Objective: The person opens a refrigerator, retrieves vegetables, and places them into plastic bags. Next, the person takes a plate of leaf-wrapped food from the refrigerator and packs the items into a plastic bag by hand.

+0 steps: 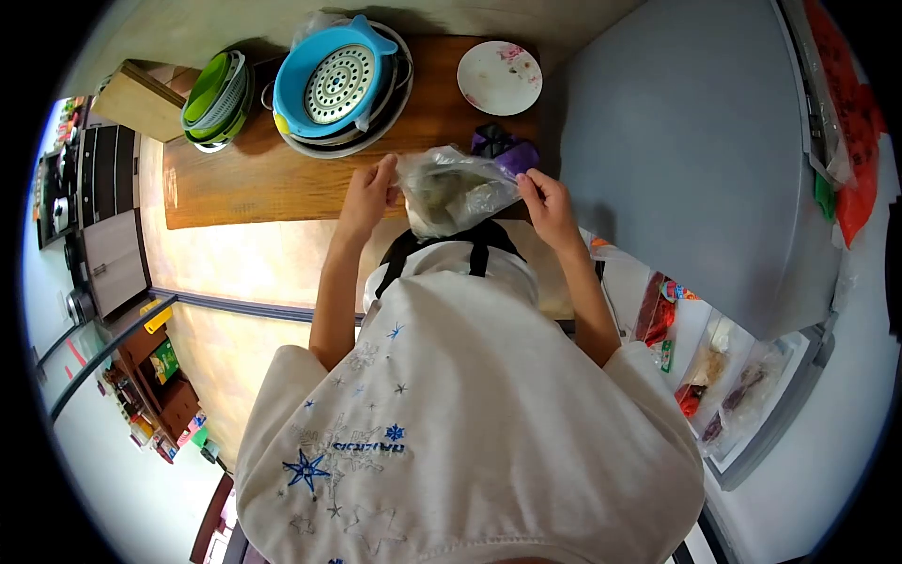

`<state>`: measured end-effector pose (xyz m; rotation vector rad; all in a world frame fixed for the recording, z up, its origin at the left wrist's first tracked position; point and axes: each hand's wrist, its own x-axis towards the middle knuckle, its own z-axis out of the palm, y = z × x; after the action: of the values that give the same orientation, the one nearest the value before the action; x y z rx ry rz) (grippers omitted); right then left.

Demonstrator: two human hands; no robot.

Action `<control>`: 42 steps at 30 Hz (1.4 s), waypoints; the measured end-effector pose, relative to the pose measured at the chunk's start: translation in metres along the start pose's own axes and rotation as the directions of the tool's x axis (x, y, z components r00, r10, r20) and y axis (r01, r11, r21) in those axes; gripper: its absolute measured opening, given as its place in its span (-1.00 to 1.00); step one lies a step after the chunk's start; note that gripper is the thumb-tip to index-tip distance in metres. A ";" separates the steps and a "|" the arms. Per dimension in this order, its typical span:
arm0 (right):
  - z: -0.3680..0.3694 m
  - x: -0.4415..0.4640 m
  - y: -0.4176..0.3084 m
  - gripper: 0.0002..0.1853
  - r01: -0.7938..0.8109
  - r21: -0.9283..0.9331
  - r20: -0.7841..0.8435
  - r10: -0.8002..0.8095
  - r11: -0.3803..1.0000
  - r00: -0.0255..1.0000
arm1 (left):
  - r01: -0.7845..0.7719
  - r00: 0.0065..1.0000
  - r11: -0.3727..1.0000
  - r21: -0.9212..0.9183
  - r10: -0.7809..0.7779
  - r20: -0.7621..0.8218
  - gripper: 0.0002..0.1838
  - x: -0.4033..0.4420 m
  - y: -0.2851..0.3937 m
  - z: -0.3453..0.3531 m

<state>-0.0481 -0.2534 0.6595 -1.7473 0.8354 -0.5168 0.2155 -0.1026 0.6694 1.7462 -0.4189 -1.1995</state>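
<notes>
A clear plastic bag (449,191) is stretched between my two hands just off the near edge of the wooden table (282,193). Something greenish-brown shows through the film, but I cannot make out its kind. My left hand (372,195) pinches the bag's left edge, fingers closed. At the opposite edge my right hand (548,203) grips the plastic between thumb and fingers. A purple and black bundle (507,148) lies on the table just beyond the bag. Farther back on the table is a white plate (500,78) with pink flowers.
A blue colander (299,83) sits stacked on bowls at the back of the table, beside green and white baskets (209,99). The grey fridge door (686,141) stands ajar on the right, with bagged food (723,362) on its shelves below.
</notes>
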 end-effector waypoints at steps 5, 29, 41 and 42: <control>0.009 0.001 0.006 -0.68 -0.026 0.013 0.010 0.026 1.000 1.000 | -0.117 0.993 0.993 0.004 0.117 0.035 -0.51 0.035 0.010 -0.019; 0.037 0.015 0.021 -0.63 -0.120 -0.043 0.145 0.125 0.992 0.981 | -0.588 0.560 0.231 0.775 0.808 0.184 -0.81 -0.013 0.007 0.029; 0.042 0.063 -0.023 -0.45 0.177 -0.563 0.188 -0.083 0.807 0.979 | -0.805 0.423 -0.060 0.590 0.639 0.642 -0.74 -0.014 -0.018 0.006; 0.045 0.068 -0.027 -0.44 0.245 -0.592 0.262 -0.104 0.768 0.960 | -0.806 0.425 -0.058 0.589 0.635 0.644 -0.74 -0.021 -0.019 0.003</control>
<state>0.0358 -0.2714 0.6663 -2.4636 0.7319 -0.1589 0.1996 -0.0799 0.6643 1.6364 -2.1648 -0.1659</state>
